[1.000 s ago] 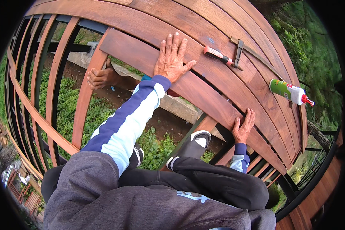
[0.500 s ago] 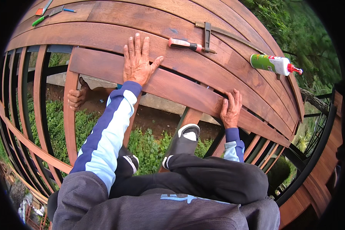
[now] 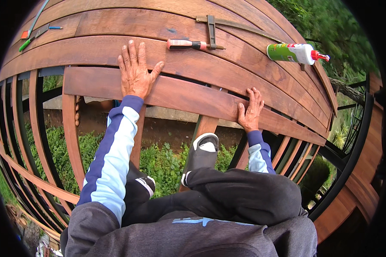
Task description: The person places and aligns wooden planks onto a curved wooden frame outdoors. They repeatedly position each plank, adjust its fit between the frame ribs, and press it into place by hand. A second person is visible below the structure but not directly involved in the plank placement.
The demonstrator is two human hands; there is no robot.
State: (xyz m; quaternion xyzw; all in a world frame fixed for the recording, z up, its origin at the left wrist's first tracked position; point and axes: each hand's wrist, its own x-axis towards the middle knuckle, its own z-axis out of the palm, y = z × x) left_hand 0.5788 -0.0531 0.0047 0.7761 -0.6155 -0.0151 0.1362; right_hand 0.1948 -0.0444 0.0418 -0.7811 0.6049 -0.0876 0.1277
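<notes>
A reddish-brown wooden board (image 3: 188, 99) lies across the joists, with a narrow dark gap between it and the laid deck boards (image 3: 90, 46). My left hand (image 3: 136, 75) presses flat near the board's left end, fingers spread and reaching onto the neighbouring deck board. Toward the board's right part rests my right hand (image 3: 250, 112), its fingers stretched across the far edge and thumb apart. Neither hand holds anything. Beneath the left end, another person's fingers (image 3: 77, 110) show beside a joist (image 3: 72, 137); the rest of that hand is mostly hidden.
A bar clamp (image 3: 211, 32) with a red-and-black handle lies beyond my hands, left of a green-and-white bottle (image 3: 289, 53) with a red nozzle. A green-handled tool (image 3: 26, 44) and blue pencil (image 3: 55, 28) lie far left. Open gaps between joists drop to plants (image 3: 163, 165). My shoe (image 3: 203, 150) rests on a joist.
The view has shifted slightly, moving the deck and tools leftward. My right hand's fingers are more stretched and apart. The other person's hand has withdrawn behind the joist, leaving only fingers visible.
</notes>
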